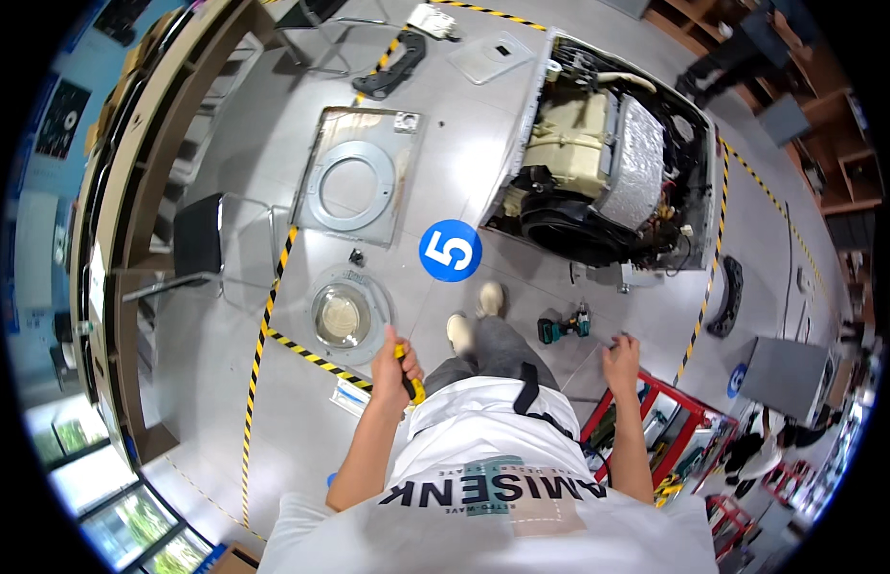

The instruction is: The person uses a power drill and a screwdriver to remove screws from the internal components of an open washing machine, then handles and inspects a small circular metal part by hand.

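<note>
My left hand [395, 371] is closed around a yellow-and-black handled hand tool [413, 387] at waist height. Most of the tool is hidden by the fingers, so its exact kind does not show. To the right, my right hand [621, 365] is raised beside the red tool cart [689, 402], fingers loosely bent and apart, nothing visible in them. A green-and-black cordless drill [565, 326] lies on the floor between my shoes and that hand. Past the left hand lies a round washing machine door [344, 316] with a glass bowl. The opened washing machine [598, 153] stands ahead to the right.
A front panel with a round opening [349, 177] lies on the floor ahead left. Beyond it are a dark curved part [397, 65] and a pale flat panel [490, 57]. A chair [201, 236] stands at left; another person [751, 48] is at far right.
</note>
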